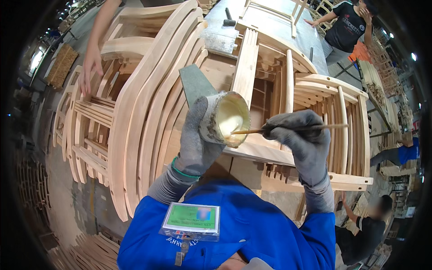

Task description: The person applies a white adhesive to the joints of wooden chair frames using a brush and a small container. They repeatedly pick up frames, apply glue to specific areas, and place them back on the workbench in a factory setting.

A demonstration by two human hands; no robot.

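Observation:
My left hand (195, 139), in a grey glove, is wrapped round a glue-crusted cup (209, 120) tilted toward me. Pale cream glue (232, 120) lies inside it. A flat grey-green strip (196, 82) sticks out beyond the cup on its far side; whether my hand holds it too is hidden. My right hand (301, 141), also gloved in grey, pinches a thin wooden stick (327, 127). Its left tip dips into the glue at the cup's mouth. Behind both hands are wooden chair frames (289, 85) with slats and rounded rails.
At left stands a row of curved wooden chair frames (135, 99), with another person's hand (92, 65) on it. A hammer (229, 18) lies on the grey table (265, 20) at the back. One person (344, 29) stands at the far right, another (366, 229) at lower right.

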